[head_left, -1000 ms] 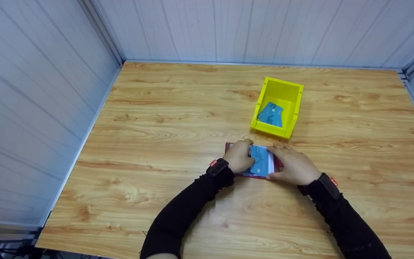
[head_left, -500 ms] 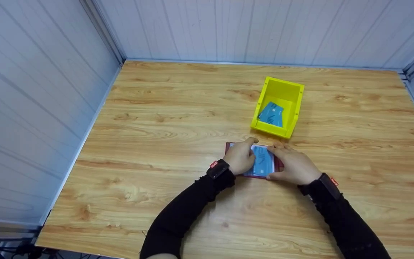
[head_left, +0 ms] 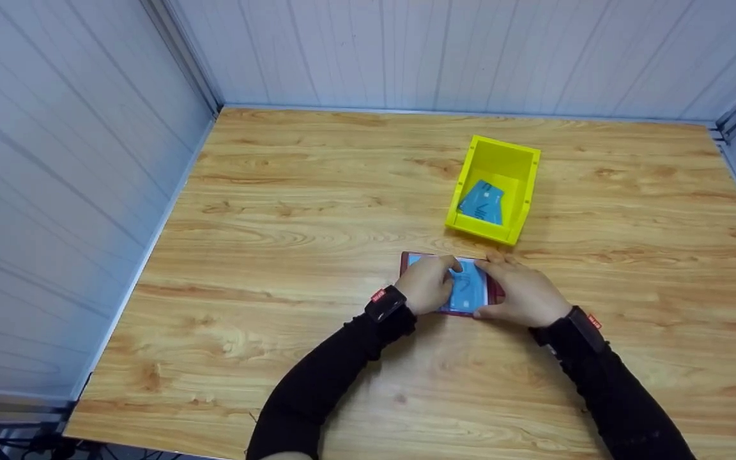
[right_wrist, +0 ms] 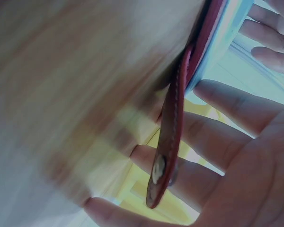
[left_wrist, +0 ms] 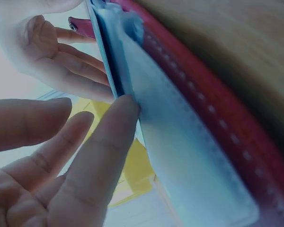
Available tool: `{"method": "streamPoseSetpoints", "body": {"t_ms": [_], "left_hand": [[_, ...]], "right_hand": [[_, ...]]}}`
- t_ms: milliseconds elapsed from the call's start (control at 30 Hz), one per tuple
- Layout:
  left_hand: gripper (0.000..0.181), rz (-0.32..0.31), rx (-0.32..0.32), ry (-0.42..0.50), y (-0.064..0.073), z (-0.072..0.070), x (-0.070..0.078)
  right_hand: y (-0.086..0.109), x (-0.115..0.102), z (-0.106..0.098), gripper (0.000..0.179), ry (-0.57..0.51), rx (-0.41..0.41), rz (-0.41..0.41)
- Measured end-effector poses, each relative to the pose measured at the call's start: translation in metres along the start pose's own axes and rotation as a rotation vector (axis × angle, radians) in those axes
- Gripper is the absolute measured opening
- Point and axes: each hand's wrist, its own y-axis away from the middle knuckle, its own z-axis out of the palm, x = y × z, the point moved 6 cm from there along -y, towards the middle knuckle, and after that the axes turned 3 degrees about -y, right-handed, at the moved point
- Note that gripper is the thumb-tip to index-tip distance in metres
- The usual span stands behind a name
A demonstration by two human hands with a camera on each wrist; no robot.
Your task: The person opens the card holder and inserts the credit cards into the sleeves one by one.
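Observation:
A red card holder (head_left: 404,259) with clear plastic sleeves (left_wrist: 180,142) lies spread on the table under both hands. One blue card (head_left: 468,295) shows on its right half. My left hand (head_left: 427,282) is over the middle of the holder, and one of its fingertips (left_wrist: 125,105) touches the edge of a sleeve. My right hand (head_left: 528,297) holds the right end, thumb at the near edge and index finger at the far edge. A stitched strap (right_wrist: 173,127) with a metal snap sticks out beside the right fingers. The left palm hides part of the holder.
Just beyond the hands stands a yellow bin (head_left: 526,191), with blue cards (head_left: 482,202) lying inside. The wood-grain table (head_left: 291,211) meets pale panel walls (head_left: 342,57) at the back and sides.
The blue card on the holder has shifted slightly right. My left hand has edged right, its fingers now over the card's upper part. The right hand stays in place.

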Motion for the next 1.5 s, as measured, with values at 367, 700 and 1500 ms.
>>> {"method": "streamPoseSetpoints", "body": {"t_ms": [367, 700, 1500], "left_hand": [[0.029, 0.070, 0.030, -0.046, 0.016, -0.005, -0.005], [0.024, 0.150, 0.050, -0.391, 0.025, 0.007, -0.002], [0.062, 0.060, 0.015, -0.377, 0.024, 0.002, -0.015]], "right_hand": [[0.000, -0.001, -0.001, 0.091, 0.005, -0.006, 0.010], [0.001, 0.003, -0.001, 0.092, -0.005, -0.033, 0.031], [0.002, 0.002, -0.001, 0.093, 0.013, -0.016, 0.035]]}}
